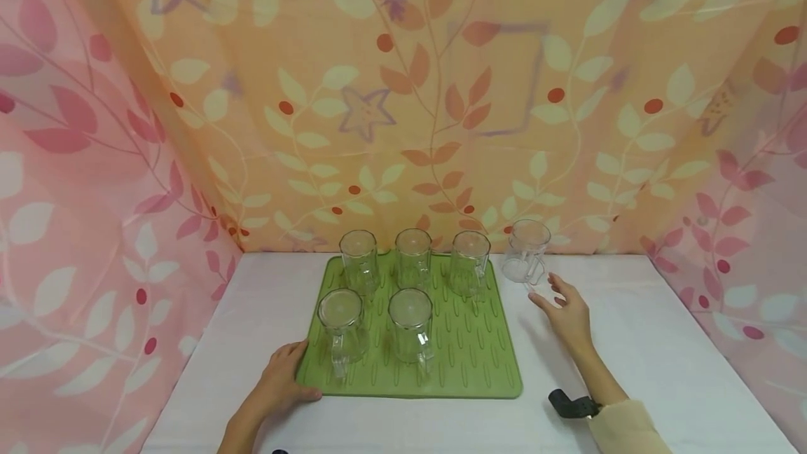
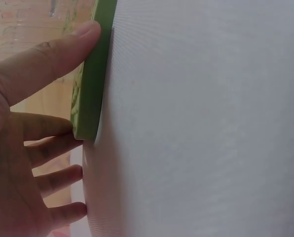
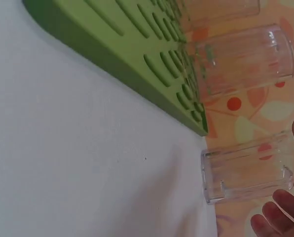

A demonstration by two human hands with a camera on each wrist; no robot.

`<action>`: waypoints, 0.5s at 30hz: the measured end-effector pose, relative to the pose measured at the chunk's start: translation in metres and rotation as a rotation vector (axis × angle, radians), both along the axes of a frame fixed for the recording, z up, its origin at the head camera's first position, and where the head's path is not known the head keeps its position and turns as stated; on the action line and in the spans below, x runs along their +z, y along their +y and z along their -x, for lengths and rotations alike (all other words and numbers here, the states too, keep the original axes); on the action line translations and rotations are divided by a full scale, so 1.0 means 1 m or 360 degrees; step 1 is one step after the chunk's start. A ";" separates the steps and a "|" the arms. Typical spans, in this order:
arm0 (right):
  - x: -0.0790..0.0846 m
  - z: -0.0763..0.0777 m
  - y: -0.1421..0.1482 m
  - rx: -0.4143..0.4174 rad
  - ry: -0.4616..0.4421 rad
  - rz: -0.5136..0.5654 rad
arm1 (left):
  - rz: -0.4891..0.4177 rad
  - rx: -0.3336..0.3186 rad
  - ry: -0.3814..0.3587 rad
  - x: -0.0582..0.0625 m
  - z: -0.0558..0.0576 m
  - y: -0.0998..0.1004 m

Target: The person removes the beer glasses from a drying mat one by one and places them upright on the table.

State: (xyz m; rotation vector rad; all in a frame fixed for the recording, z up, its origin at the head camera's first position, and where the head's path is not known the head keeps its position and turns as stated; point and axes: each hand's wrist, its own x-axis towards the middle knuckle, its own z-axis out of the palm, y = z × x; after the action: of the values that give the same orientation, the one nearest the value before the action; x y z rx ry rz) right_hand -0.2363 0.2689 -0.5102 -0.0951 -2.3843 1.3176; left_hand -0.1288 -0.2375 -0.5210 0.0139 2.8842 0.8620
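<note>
A clear glass mug (image 1: 526, 252) stands on the white table, just off the back right corner of the green mat (image 1: 466, 370). My right hand (image 1: 569, 310) is beside its handle, thumb and fingers spread apart with nothing between them. In the right wrist view, those fingers (image 3: 280, 212) overlap the mug's rim end. My left hand (image 1: 282, 378) touches the mat's front left corner, thumb (image 2: 63, 57) along the front edge and fingers at the left side. On the mat, several clear mugs stand in two rows, including one at the front left (image 1: 343, 324) and another beside it (image 1: 411, 328).
A back-row mug (image 1: 469, 263) stands on the mat near the mug on the table. Behind the table hangs a floral curtain (image 1: 429, 125), with pink patterned cloth (image 1: 82, 265) at the sides. A black wrist mount (image 1: 572, 405) juts out by my right sleeve.
</note>
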 end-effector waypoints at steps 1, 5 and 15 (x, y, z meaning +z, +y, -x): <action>0.002 -0.003 -0.001 0.0023 -0.0015 0.0013 | -0.0002 0.0003 -0.0003 0.001 0.000 0.000; 0.007 -0.015 -0.007 0.0102 -0.0033 0.0092 | -0.0012 0.0006 0.0003 0.002 0.000 0.000; 0.010 -0.035 -0.027 0.0283 -0.0027 0.0219 | -0.0023 0.0002 -0.0008 0.000 -0.001 -0.001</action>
State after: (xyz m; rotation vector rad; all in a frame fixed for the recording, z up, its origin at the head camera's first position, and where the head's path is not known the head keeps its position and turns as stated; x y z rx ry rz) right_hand -0.2012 0.2423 -0.5004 0.0686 -2.3590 1.5674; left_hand -0.1281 -0.2380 -0.5210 0.0109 2.8735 0.8822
